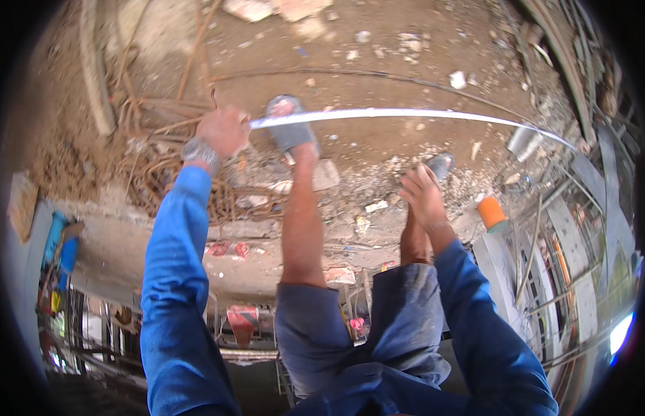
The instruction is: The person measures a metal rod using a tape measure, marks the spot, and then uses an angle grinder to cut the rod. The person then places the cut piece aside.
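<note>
Clasping the white strip (405,113), the left hand (224,132) is closed; the right hand (423,196) hangs spread and seemingly empty. If that clasp slips, the strip, running rightward over the dirt (378,144), could whip away or snag rusty rods (153,177).

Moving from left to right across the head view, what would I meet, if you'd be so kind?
Long, weathered grey-brown wooden plank → the person's bare left hand → grey shoe on the left foot → the person's bare right hand → bright orange cylindrical object.
</note>
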Available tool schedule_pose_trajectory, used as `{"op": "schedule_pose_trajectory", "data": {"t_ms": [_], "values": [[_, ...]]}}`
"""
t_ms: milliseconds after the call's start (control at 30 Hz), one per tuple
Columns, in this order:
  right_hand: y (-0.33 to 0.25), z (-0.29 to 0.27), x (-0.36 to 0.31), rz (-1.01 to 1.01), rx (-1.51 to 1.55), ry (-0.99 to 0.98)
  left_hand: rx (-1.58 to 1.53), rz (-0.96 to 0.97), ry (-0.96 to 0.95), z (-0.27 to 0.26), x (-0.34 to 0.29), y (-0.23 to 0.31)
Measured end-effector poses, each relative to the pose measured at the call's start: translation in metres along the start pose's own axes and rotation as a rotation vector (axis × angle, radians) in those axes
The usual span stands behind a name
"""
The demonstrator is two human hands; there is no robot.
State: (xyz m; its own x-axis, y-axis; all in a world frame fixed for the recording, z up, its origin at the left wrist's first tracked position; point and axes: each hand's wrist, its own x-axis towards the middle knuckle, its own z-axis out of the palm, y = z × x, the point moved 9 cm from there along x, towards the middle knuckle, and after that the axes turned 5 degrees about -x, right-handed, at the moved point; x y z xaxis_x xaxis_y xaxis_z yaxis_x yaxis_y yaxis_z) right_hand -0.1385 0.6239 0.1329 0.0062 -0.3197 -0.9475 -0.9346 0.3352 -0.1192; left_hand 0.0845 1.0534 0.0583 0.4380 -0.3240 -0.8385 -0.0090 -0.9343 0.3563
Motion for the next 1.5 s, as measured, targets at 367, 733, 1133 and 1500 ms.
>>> {"op": "schedule_pose_trajectory", "data": {"t_ms": [367, 733, 1133, 1500], "values": [[-0.098, -0.062, 0.076, -0.119, 0.942, -0.187, -0.174, -0.022, -0.005, 0.085, -0.039, 0.176], [-0.099, -0.357, 0.097, -0.388, 1.233, -0.009, -0.080, 0.201, -0.051, 0.147, -0.053, 0.384], [-0.089, -0.518, 0.079, -0.545, 1.292, -0.031, -0.127, 0.047, -0.162, 0.231, -0.077, 0.542], [-0.085, -0.513, 0.093, -0.462, 1.191, -0.088, -0.262, 0.106, -0.138, 0.240, -0.060, 0.633]]}}
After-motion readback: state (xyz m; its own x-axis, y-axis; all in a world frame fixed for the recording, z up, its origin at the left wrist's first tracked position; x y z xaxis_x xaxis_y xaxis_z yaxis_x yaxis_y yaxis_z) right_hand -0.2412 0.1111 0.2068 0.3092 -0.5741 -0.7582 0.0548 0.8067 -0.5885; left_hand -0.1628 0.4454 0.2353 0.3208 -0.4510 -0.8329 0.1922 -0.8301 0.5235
